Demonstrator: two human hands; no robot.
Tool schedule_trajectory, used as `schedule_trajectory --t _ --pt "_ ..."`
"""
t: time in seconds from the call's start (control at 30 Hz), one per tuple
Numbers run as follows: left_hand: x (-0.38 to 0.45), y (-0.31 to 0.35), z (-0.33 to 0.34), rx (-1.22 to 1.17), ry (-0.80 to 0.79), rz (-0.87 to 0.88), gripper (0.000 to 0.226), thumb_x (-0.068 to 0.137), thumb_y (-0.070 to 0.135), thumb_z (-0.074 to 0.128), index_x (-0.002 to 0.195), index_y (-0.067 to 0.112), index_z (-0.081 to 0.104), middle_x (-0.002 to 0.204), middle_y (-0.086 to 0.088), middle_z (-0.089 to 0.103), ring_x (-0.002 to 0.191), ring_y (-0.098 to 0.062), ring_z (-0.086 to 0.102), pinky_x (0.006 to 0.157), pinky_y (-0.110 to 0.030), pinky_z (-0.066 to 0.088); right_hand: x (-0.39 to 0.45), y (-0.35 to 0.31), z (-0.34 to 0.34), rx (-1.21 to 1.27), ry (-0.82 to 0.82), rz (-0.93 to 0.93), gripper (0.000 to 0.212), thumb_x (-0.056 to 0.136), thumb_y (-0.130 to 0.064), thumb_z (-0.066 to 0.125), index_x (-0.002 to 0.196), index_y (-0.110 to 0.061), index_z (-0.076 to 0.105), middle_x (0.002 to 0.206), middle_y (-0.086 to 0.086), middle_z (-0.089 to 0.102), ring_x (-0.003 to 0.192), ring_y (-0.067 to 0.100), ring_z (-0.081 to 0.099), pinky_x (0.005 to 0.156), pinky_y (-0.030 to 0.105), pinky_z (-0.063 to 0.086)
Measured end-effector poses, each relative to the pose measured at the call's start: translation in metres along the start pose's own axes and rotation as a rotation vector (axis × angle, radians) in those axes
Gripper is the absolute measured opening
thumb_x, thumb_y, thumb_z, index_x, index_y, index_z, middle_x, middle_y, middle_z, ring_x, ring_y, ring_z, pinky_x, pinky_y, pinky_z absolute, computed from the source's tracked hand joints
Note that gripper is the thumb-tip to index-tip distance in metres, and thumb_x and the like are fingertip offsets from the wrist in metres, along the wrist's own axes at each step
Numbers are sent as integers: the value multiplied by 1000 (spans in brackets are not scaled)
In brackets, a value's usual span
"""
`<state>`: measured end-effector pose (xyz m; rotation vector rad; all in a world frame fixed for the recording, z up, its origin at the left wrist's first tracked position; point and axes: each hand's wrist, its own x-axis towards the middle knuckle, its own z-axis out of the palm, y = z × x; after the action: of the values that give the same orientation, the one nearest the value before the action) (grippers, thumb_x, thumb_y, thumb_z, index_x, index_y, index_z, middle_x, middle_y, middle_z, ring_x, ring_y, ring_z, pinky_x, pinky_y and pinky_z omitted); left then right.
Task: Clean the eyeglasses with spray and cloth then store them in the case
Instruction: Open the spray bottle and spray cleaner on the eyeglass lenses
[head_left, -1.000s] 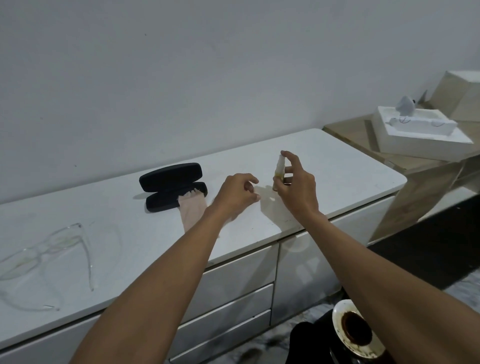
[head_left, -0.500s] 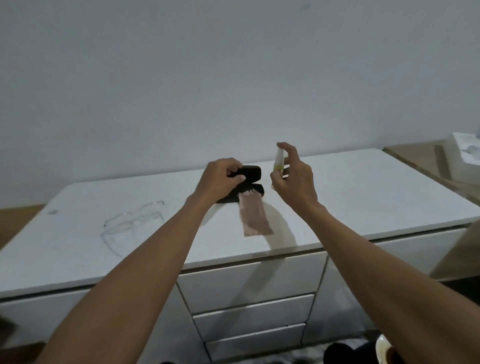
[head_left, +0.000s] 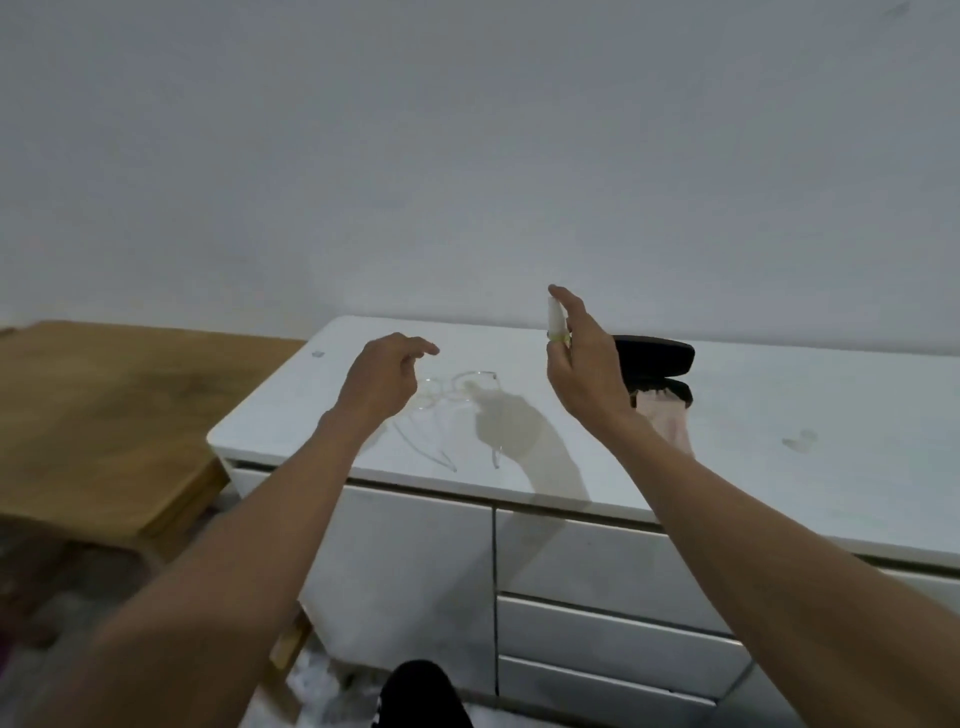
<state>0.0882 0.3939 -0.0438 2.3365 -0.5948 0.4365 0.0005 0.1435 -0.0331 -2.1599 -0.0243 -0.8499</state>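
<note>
The eyeglasses (head_left: 452, 410), clear-framed and hard to pick out, lie on the white cabinet top (head_left: 779, 415) just beyond and below the left fingertips, lenses toward the wall, both temple arms open and running back toward the front edge. The left hand (head_left: 382, 382) hovers over their left lens, fingers loosely curled and empty, not touching the frame as far as I can see. To the right of the glasses, the right hand (head_left: 582, 364) is raised and wrapped around a small spray bottle (head_left: 556, 318), held upright with the forefinger on its top. Behind that hand sits the black glasses case (head_left: 657, 356), lid open; a pale pink cloth (head_left: 667, 421) hangs out of its lower half onto the top. A wooden table (head_left: 98, 415) stands left of the cabinet.
</note>
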Motion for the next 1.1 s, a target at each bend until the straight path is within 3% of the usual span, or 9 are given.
schedule_trajectory --t 0.17,0.33,0.5,0.67,0.87,1.0,1.1 --pt "-31 -36 -4 -25 -32 -33 47 80 -10 61 111 22 77 112 -5 71 100 -21 64 90 -37 54 -7 -4 26 19 -31 -6 60 98 -4 38 153 -27 41 137 8 59 110 22 59 96 33 43" --pt "-35 -47 7 -68 17 -97 32 82 -4 74 105 17 79 106 -6 74 87 -23 71 87 -40 59 -10 -2 35 4 -56 -9 60 96 -8 33 151 -29 44 133 10 60 104 26 62 94 39 47" --pt "-33 -50 18 -96 126 -97 23 85 -5 69 99 9 81 95 -10 79 86 -22 76 87 -38 59 -8 3 31 -4 -32 -7 56 96 -12 32 148 -24 49 133 6 62 106 24 61 96 35 44" --pt "-31 -43 27 -130 216 -31 16 85 2 77 99 7 81 88 -10 80 80 -22 76 82 -32 60 -7 10 25 -30 -12 28 58 93 -8 45 148 -25 47 98 -1 58 85 17 52 80 31 41" --pt "-15 -29 30 -446 198 -256 12 85 -4 72 91 4 78 74 -19 73 67 -32 72 75 -45 65 -10 19 23 -50 2 51 60 96 -7 50 153 -23 41 97 -1 59 71 9 53 75 27 41" --pt "-3 -14 27 -564 253 -305 11 85 -7 72 91 0 77 71 -21 70 65 -29 69 72 -45 65 -19 27 20 -69 10 98 59 98 -10 47 155 -21 40 67 -9 51 61 6 50 65 24 38" --pt "6 -8 25 -582 310 -320 12 83 -6 74 91 2 77 70 -17 70 63 -29 69 70 -45 65 -29 33 19 -94 -16 107 57 98 -11 46 153 -20 41 60 -6 51 60 10 50 63 27 39"
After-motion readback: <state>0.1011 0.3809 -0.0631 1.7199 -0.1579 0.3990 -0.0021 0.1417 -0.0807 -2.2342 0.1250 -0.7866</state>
